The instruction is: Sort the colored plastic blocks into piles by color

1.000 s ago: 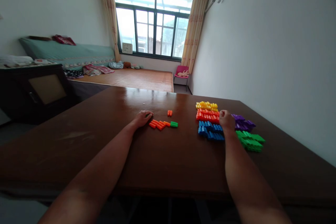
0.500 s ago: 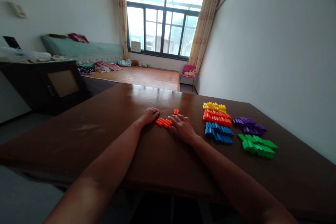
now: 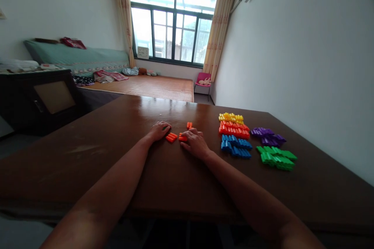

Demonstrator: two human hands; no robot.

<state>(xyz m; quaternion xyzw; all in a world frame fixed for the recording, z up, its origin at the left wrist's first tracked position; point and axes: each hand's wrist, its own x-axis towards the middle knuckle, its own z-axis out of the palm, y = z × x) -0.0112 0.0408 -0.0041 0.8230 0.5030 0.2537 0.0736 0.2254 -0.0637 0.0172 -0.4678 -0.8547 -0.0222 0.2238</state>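
Note:
My right hand rests on the table with its fingers curled over a few short orange rod-shaped blocks, partly covering them. To their left, across a small gap, several orange blocks lie side by side. A further small orange set is just beyond my right fingers. My left hand lies at the upper left of the orange blocks, fingers bent together. A small dark green spot shows at its fingertips; what it belongs to is too small to tell.
Grouped blocks stand on the brown table at right: yellow, red-orange, blue, purple and green. Past the table are a bed, a pink chair and a dark cabinet.
My right hand has drawn some orange blocks rightward, and a gap has opened in the row. My left hand stays in about the same place. The camera view has turned slightly right.

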